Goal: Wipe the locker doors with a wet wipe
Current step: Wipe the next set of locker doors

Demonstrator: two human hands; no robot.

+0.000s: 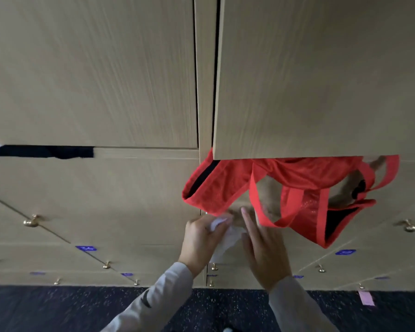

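The wet wipe sits low and just right of centre in the frame, a crumpled white wad pinched in the curled fingers of the left hand, with a loose tail hanging down toward the wrist. The right hand is just beside it, fingers straight and together, apparently touching the wipe's edge, though blur makes the contact hard to confirm. Both hands are raised against the seam between 2 lower locker doors.

The step in hand looks like readying the wipe, spreading or refolding it, rather than a stroke across the wood. Next it calls for a flat pad of wipe pressed to a door face and drawn along the panel in even passes.

Room is uneven. A red mesh garment spills from under the upper right door, which stands slightly ajar, and its straps hang directly above and to the right of the hands; a stroke that way would likely snag it. To the left the panel is bare as far as a brass knob at the left edge, with a dark cloth caught in the gap above. Further knobs and blue number tags dot the rows near the dark speckled floor.
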